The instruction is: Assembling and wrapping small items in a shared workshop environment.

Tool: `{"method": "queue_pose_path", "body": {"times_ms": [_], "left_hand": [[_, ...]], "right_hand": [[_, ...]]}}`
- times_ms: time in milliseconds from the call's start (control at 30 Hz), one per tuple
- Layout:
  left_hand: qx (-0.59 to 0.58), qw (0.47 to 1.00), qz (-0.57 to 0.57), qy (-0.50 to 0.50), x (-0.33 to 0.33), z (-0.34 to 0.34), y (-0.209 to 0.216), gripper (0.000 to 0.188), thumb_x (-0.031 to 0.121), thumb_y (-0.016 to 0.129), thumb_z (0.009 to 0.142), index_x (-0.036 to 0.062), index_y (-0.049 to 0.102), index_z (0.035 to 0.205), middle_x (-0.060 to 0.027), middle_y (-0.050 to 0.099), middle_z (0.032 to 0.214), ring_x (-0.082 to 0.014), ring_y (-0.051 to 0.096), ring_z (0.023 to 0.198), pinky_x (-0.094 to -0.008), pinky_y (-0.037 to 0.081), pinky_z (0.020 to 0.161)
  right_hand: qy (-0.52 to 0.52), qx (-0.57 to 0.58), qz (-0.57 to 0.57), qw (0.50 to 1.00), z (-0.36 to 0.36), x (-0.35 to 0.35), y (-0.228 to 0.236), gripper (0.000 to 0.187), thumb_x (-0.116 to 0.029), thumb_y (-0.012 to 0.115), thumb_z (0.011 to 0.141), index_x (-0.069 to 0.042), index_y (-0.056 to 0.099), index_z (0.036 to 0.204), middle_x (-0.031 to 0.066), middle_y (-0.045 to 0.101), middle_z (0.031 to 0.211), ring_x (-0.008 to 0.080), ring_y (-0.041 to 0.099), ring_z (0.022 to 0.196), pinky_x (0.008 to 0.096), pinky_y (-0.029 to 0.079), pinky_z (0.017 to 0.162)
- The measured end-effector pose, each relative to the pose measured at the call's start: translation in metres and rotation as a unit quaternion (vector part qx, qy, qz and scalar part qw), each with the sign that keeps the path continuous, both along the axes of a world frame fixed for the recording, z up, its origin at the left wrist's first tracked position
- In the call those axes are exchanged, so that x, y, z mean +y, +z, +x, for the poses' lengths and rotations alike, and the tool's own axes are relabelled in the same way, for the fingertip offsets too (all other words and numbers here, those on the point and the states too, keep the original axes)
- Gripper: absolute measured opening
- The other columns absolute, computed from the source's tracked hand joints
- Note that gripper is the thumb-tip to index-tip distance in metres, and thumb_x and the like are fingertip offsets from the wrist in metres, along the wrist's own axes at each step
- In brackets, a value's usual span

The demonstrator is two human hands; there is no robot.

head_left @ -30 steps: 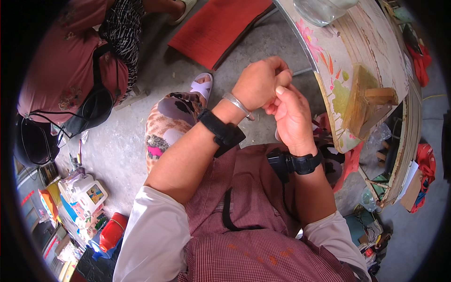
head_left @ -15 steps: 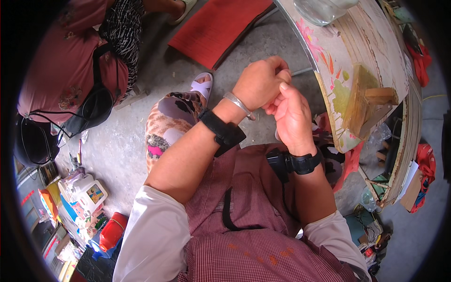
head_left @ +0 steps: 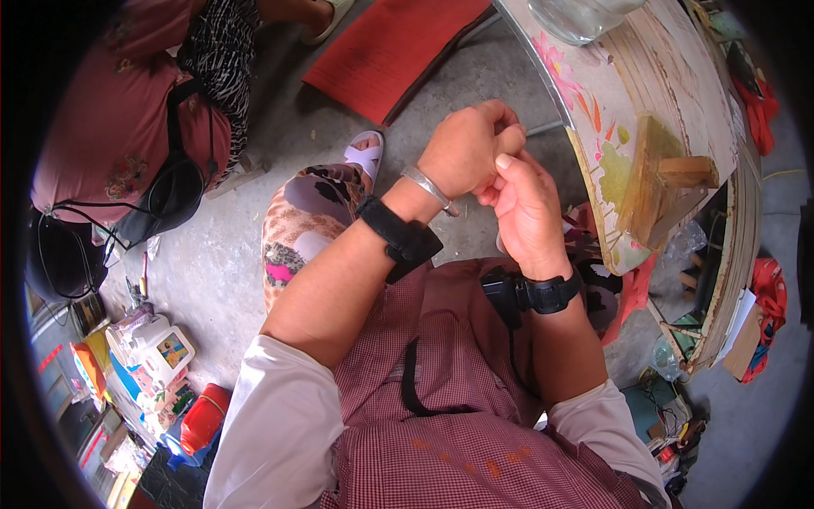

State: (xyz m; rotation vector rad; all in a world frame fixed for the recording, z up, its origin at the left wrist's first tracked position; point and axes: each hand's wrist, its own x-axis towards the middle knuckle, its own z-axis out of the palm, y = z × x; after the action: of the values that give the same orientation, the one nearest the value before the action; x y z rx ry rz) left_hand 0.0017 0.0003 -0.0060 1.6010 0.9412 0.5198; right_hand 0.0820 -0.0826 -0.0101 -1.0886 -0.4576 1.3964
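Observation:
My left hand (head_left: 468,151) is curled closed above my lap, its fingers bent toward my right hand. A silver bracelet (head_left: 429,188) and a black strap (head_left: 398,237) circle that wrist. Touching it from the right is my right hand (head_left: 527,208), with the thumb pressed in against the bent fingers. A black band with a small box (head_left: 549,294) sits on the right wrist. Whatever lies between the fingertips is hidden or too small to make out.
At the right stands a table (head_left: 585,136) with a floral cover, bearing a wooden stand (head_left: 657,182) and a clear container (head_left: 581,19). A red board (head_left: 386,55) lies ahead. Another person in pink (head_left: 127,136) sits at left, above a red bottle (head_left: 203,416) and white jug (head_left: 161,343).
My right thumb has shifted slightly left and down against the left hand's fingers. Both arms stay in nearly the same place.

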Motion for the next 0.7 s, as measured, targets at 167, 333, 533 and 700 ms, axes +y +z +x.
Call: {"method": "queue_pose_path", "body": {"times_ms": [167, 333, 533, 700], "left_hand": [[-0.002, 1.000, 0.023, -0.011, 0.0002, -0.0007, -0.0013, 0.026, 0.025, 0.051, 0.077, 0.0002, 0.056, 0.084, -0.0097, 0.057, 0.059, -0.0155, 0.054, 0.053, -0.0276, 0.043, 0.051], [-0.001, 0.999, 0.037, -0.010, -0.0003, 0.0003, -0.0020, 0.024, 0.023, 0.050, 0.078, 0.0005, 0.055, 0.085, -0.0091, 0.057, 0.059, -0.0148, 0.054, 0.052, -0.0268, 0.043, 0.050], [0.013, 1.000, -0.007, 0.005, -0.0011, 0.0005, 0.0017, 0.023, 0.022, 0.050, 0.078, 0.0003, 0.055, 0.086, -0.0091, 0.056, 0.057, -0.0146, 0.053, 0.048, -0.0266, 0.043, 0.046], [0.010, 1.000, 0.025, 0.014, 0.0000, 0.0005, -0.0035, 0.024, 0.021, 0.048, 0.079, -0.0003, 0.055, 0.087, -0.0094, 0.056, 0.057, -0.0146, 0.053, 0.048, -0.0271, 0.043, 0.046]], "right_hand": [[-0.001, -0.001, 0.001, 1.000, -0.0012, 0.0003, 0.0009, 0.018, -0.023, 0.051, 0.078, -0.006, 0.053, 0.083, 0.0011, 0.053, 0.070, 0.0091, 0.050, 0.061, 0.0209, 0.037, 0.056], [-0.008, 0.001, -0.002, 1.000, -0.0010, 0.0001, -0.0007, 0.022, -0.027, 0.050, 0.079, -0.005, 0.052, 0.085, 0.0012, 0.053, 0.069, 0.0094, 0.050, 0.061, 0.0209, 0.037, 0.055], [-0.007, -0.003, -0.002, 1.000, -0.0023, 0.0006, 0.0014, 0.026, -0.028, 0.046, 0.081, -0.004, 0.052, 0.087, 0.0025, 0.054, 0.069, 0.0103, 0.051, 0.061, 0.0212, 0.038, 0.055], [0.004, 0.008, 0.012, 1.000, -0.0005, 0.0005, -0.0008, 0.024, -0.026, 0.047, 0.080, -0.003, 0.053, 0.086, 0.0034, 0.055, 0.071, 0.0105, 0.051, 0.062, 0.0214, 0.038, 0.056]]}}
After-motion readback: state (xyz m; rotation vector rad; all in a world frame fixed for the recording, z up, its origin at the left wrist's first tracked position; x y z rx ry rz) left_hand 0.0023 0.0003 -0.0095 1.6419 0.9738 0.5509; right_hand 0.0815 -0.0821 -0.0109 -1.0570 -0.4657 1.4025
